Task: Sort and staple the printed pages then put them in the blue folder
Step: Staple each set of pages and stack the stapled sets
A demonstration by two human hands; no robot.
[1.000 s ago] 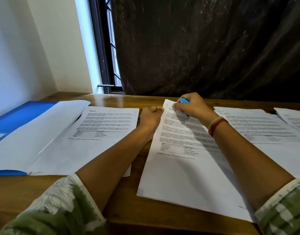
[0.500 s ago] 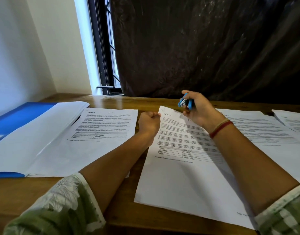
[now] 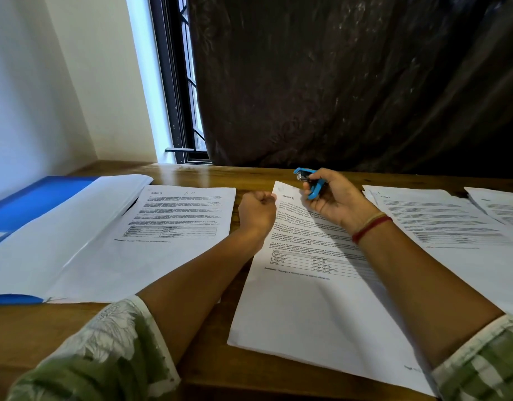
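A printed set headed "Section 10" (image 3: 307, 299) lies on the wooden table in front of me. My left hand (image 3: 256, 211) pinches its top left edge with curled fingers. My right hand (image 3: 336, 201) grips a small blue stapler (image 3: 308, 182), lifted just above the set's top corner. Another printed set (image 3: 174, 227) lies to the left, partly on the open blue folder (image 3: 32, 198), which also holds a white stack (image 3: 61, 227). More printed pages (image 3: 452, 221) lie at the right.
The wooden table (image 3: 235, 178) runs to a dark curtain (image 3: 350, 82) at the back. A window frame (image 3: 177, 82) and white wall stand at the back left. A further sheet (image 3: 501, 206) sits at the far right edge.
My right hand has lifted the stapler off the top corner of the "Section 10" set and turned it upward. My left hand has stayed at the page's top left edge.
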